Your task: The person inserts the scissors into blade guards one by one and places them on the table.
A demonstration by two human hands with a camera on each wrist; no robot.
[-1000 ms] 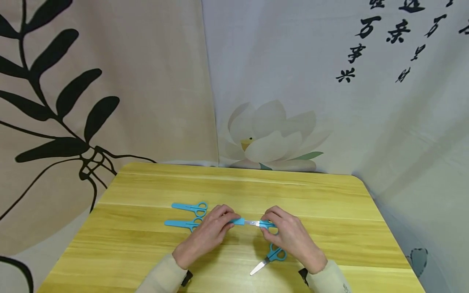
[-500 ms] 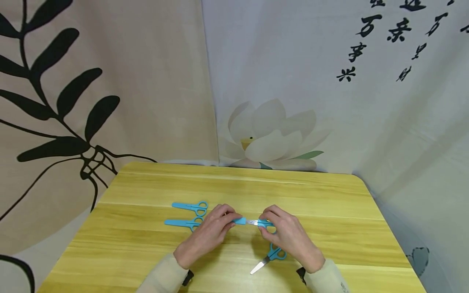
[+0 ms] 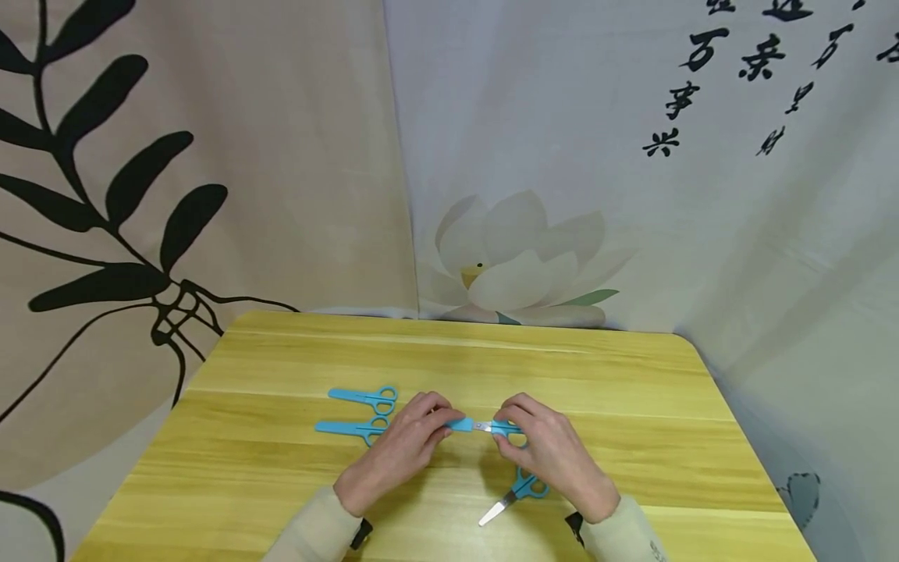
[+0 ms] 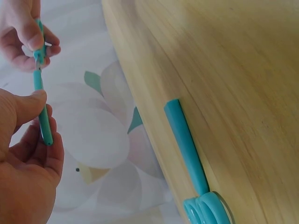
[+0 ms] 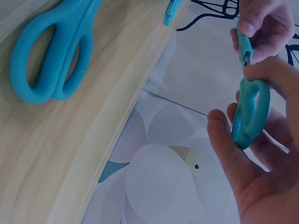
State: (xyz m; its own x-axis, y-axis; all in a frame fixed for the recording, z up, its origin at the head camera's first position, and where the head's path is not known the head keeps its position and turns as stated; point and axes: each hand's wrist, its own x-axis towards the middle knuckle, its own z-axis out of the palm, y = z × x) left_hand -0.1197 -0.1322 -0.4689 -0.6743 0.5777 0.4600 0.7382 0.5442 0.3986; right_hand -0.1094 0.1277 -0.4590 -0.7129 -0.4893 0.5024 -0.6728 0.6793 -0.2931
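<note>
Between finger and thumb, my left hand [image 3: 402,443] pinches a blue blade cover [image 3: 460,425]. My right hand [image 3: 555,446] grips the blue handles of a pair of scissors [image 3: 504,428], whose blades run into the cover, with a short strip of metal showing between cover and handles. In the right wrist view the handle loops [image 5: 252,112] lie between thumb and fingers. The left wrist view has the cover [image 4: 38,81] in line with the scissors. Just below my right hand, uncovered scissors [image 3: 524,488] lie on the table, bare blades toward the front left.
Two scissors with blue covers lie left of my left hand: the farther scissors [image 3: 361,396] and the nearer scissors [image 3: 344,428], whose handles are partly behind that hand. All lie on a wooden table [image 3: 632,390], with a printed curtain [image 3: 316,156] behind its far edge.
My right hand has moved slightly left, bringing the scissors farther into the cover, so less blade shows. My left hand has barely moved.
</note>
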